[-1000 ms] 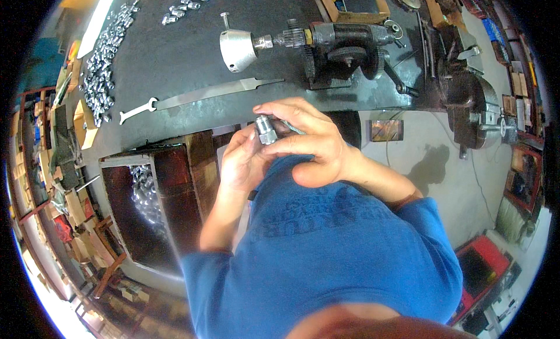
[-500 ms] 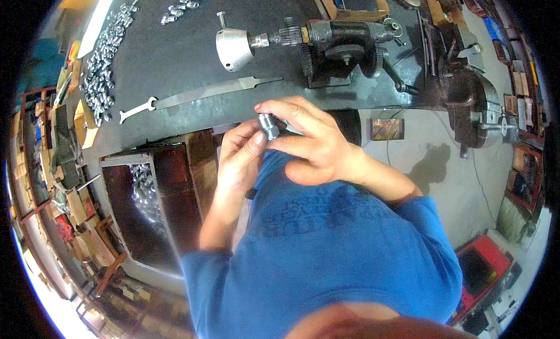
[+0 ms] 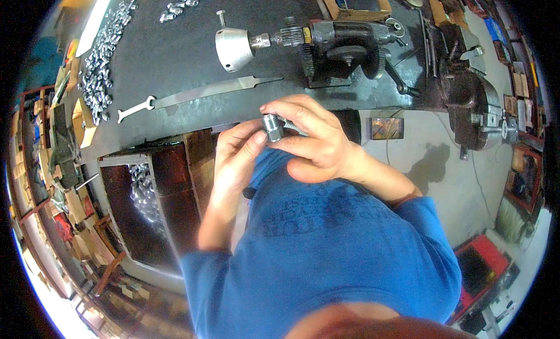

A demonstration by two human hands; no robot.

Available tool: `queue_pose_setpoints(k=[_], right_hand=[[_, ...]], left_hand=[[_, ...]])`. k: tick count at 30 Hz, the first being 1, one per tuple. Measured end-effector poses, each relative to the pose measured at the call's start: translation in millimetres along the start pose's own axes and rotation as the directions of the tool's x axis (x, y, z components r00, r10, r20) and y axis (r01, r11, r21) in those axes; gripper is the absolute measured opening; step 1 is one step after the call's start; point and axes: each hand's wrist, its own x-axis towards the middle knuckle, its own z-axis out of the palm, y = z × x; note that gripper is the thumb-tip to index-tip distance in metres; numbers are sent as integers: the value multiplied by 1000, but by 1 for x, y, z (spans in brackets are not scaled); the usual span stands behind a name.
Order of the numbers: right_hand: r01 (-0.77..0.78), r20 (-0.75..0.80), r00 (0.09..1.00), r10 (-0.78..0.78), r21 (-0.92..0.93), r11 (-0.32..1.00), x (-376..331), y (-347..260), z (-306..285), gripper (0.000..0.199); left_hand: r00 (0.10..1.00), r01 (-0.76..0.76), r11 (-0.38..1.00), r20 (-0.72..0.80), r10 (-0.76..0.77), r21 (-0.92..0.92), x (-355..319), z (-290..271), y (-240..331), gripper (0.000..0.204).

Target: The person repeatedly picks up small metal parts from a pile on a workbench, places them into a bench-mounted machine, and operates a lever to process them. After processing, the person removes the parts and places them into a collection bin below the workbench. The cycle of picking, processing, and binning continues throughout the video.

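Note:
Just in front of the bench edge, a shiny threaded metal pipe fitting (image 3: 272, 128) with a hex part is held between both hands, its threaded end up. My left hand (image 3: 234, 155) pinches the fitting from the left, thumb against its hex side. My right hand (image 3: 315, 142) is closed on it from the right, index finger over the top and the other fingers curled below. A second, ribbed metal piece (image 3: 291, 128) shows partly behind the fitting, next to my right fingers; its kind is hidden.
On the dark bench (image 3: 175, 59) lie a flat file (image 3: 204, 90), a wrench (image 3: 137, 109) and piles of metal fittings (image 3: 98, 76). A hand-cranked geared device (image 3: 344, 47) with a silver cup-shaped head (image 3: 233, 49) stands behind; a vise (image 3: 472, 103) is at right. A box (image 3: 131, 213) of metal parts sits lower left.
The fitting has tipped more upright and shifted slightly right between my fingers. My left hand has moved a little left; the right hand keeps nearly the same place.

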Motion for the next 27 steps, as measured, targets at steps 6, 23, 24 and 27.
queue_pose_setpoints(k=[6, 23, 24, 27], right_hand=[[-17, 16, 1000, 18, -66, 998, 1, -1, -2, 26], [-11, 29, 999, 13, -65, 998, -2, 0, 1, 22], [-12, 35, 999, 15, -67, 998, -2, 0, 1, 21], [-16, 44, 999, 19, -74, 997, -3, 1, 0, 20]], left_hand=[[978, -94, 816, -102, 184, 570, -3, 7, 21, 22], [931, -251, 296, 147, 334, 921, 4, 24, 38, 9], [930, -253, 267, 158, 331, 930, 5, 24, 39, 9], [885, -339, 190, 244, 397, 921, 8, 20, 34, 9]])
